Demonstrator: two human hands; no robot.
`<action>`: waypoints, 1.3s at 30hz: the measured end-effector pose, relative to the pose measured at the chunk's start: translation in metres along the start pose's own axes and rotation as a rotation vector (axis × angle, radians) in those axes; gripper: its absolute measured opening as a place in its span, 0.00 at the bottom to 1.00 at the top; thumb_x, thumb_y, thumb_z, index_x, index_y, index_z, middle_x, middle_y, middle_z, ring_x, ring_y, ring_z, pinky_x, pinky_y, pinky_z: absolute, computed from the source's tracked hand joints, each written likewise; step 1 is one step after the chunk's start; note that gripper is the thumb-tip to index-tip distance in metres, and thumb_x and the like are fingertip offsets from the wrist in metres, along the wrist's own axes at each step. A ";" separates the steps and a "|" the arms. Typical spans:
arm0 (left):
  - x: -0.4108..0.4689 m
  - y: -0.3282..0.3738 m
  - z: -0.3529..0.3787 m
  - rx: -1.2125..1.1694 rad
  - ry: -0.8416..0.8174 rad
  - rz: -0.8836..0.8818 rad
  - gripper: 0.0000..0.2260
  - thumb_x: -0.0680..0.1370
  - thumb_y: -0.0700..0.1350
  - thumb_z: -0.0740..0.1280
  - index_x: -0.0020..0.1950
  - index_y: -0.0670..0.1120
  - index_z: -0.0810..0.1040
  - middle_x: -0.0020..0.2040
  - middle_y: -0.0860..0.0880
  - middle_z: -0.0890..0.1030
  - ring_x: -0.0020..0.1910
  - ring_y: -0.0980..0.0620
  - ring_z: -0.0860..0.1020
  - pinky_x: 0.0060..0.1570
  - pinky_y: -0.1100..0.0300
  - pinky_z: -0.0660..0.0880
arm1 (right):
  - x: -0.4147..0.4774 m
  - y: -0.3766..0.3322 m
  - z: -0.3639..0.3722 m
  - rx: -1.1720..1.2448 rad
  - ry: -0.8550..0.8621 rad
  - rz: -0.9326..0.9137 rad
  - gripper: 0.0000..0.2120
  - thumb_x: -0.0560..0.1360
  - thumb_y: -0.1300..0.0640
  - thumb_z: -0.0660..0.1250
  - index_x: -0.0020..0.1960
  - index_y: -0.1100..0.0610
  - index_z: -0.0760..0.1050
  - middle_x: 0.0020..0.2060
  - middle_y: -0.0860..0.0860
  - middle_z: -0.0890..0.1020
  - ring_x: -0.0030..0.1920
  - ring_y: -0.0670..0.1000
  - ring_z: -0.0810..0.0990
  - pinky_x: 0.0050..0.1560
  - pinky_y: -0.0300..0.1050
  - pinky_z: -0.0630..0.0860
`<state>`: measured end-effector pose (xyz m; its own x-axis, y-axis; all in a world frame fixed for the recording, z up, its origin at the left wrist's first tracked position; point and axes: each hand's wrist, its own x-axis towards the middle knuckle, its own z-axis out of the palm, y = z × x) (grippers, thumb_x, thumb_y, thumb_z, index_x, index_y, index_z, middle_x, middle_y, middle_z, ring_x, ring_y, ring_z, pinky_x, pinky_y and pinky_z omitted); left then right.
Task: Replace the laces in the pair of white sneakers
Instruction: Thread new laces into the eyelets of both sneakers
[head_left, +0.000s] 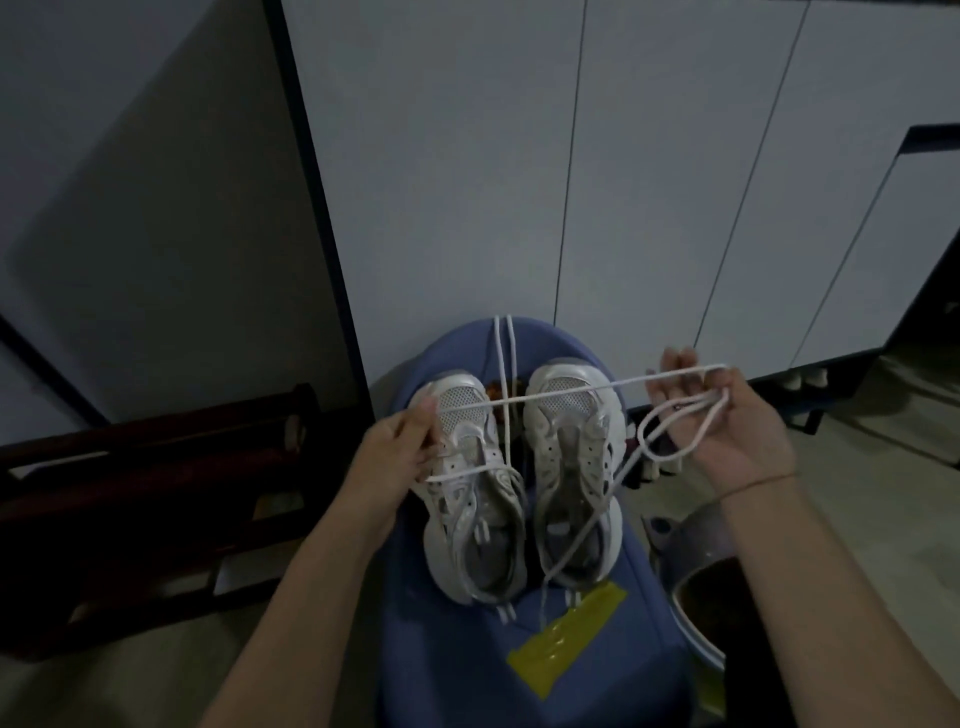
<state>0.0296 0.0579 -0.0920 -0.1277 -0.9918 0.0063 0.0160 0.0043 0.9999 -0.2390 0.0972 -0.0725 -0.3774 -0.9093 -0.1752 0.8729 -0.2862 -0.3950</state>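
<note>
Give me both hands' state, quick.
Left hand: pinching the thin white cord shoelace stretched over the white mesh sneakers.
Right hand: fingers curled round loops of the same shoelace.

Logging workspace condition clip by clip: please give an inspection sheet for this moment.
Surface: blue stool with a yellow tape patch.
Job's things: left sneaker and right sneaker side by side on the stool; white lace stretched between the hands; two loose strands between the shoes.
Clutter: bowl with dark contents, right of the stool.
Hands: left hand pinches the lace; right hand holds its loops.
Cables: nothing seen.
Surroundings: white cabinet doors behind; dark wooden rack at left.
</note>
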 end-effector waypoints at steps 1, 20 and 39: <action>0.000 0.002 0.000 -0.011 0.009 0.008 0.19 0.83 0.50 0.59 0.33 0.45 0.69 0.21 0.55 0.68 0.21 0.60 0.65 0.22 0.70 0.63 | -0.001 0.000 -0.003 -0.002 -0.013 0.025 0.12 0.74 0.58 0.64 0.32 0.57 0.68 0.28 0.51 0.79 0.34 0.49 0.80 0.37 0.46 0.80; -0.006 -0.003 -0.008 0.067 -0.171 -0.074 0.18 0.82 0.51 0.59 0.36 0.44 0.70 0.23 0.54 0.63 0.22 0.59 0.60 0.23 0.68 0.59 | -0.016 0.048 -0.007 -0.231 -0.044 0.129 0.19 0.82 0.52 0.52 0.33 0.54 0.60 0.18 0.46 0.61 0.16 0.43 0.58 0.16 0.31 0.55; -0.006 -0.015 0.040 0.185 -0.391 -0.060 0.16 0.83 0.49 0.60 0.39 0.45 0.77 0.24 0.55 0.64 0.22 0.60 0.59 0.23 0.69 0.58 | -0.036 0.085 -0.020 -1.692 -0.536 -0.273 0.14 0.81 0.54 0.55 0.38 0.53 0.68 0.32 0.46 0.71 0.34 0.43 0.70 0.37 0.37 0.66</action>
<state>-0.0097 0.0693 -0.1061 -0.4893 -0.8682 -0.0822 -0.1763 0.0061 0.9843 -0.1570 0.1117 -0.1175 -0.0111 -0.9813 0.1920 -0.5519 -0.1541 -0.8195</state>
